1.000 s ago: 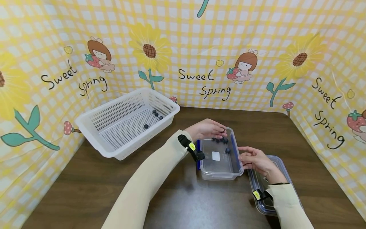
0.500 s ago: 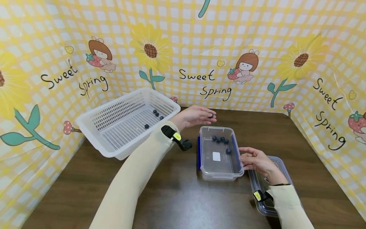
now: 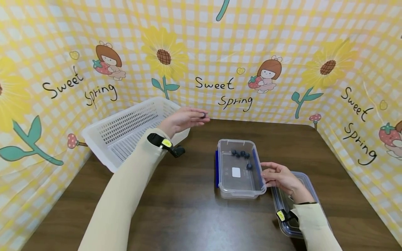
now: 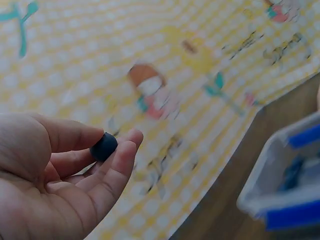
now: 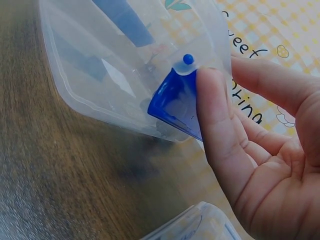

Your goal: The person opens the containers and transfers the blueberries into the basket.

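Note:
My left hand (image 3: 183, 120) is over the right end of the white plastic basket (image 3: 99, 141), palm turned up. Between thumb and fingertips it pinches a dark blueberry (image 4: 103, 147), plain in the left wrist view. At right of centre stands a clear food container (image 3: 230, 186) without a lid on it, several blueberries (image 3: 243, 153) lying toward its far end. My right hand (image 3: 280, 177) holds the container's right side; in the right wrist view the thumb (image 5: 212, 92) presses along a blue latch (image 5: 175, 105) that hangs down. My left hand and arm hide part of the basket's floor.
Beside the container, partly under my right wrist, lies a clear lid-like tray (image 3: 306, 181) with a bluish rim. All stands on a dark wooden table (image 3: 176, 195). A yellow checked cloth (image 3: 216, 52) walls in the back and sides.
My left hand has moved left from above the container to the basket, still pinching the blueberry. The berries in the container are uncovered now; those in the basket are hidden. My right hand stays put.

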Demonstrator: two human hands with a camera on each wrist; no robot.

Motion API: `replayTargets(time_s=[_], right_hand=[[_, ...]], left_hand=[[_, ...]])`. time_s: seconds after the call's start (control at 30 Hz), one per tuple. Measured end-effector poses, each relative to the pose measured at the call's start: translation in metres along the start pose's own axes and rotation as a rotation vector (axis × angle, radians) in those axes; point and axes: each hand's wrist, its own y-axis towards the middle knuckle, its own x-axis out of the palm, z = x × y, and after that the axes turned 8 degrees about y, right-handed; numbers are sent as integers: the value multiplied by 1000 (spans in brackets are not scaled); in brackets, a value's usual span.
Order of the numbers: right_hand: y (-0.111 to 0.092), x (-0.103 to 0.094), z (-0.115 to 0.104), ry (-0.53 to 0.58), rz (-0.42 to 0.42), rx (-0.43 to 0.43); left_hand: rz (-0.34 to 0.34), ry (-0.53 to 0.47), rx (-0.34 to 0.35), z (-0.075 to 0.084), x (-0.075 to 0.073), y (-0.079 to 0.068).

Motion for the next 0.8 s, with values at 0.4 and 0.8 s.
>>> replayTargets(time_s=[0.4,0.8], right_hand=[[1,0,0,1,-2,0],[1,0,0,-5,23,15]], left_hand=[[275,-202,-117,-24,-100,-22],[429,-269,-216,-43,-136,-47]])
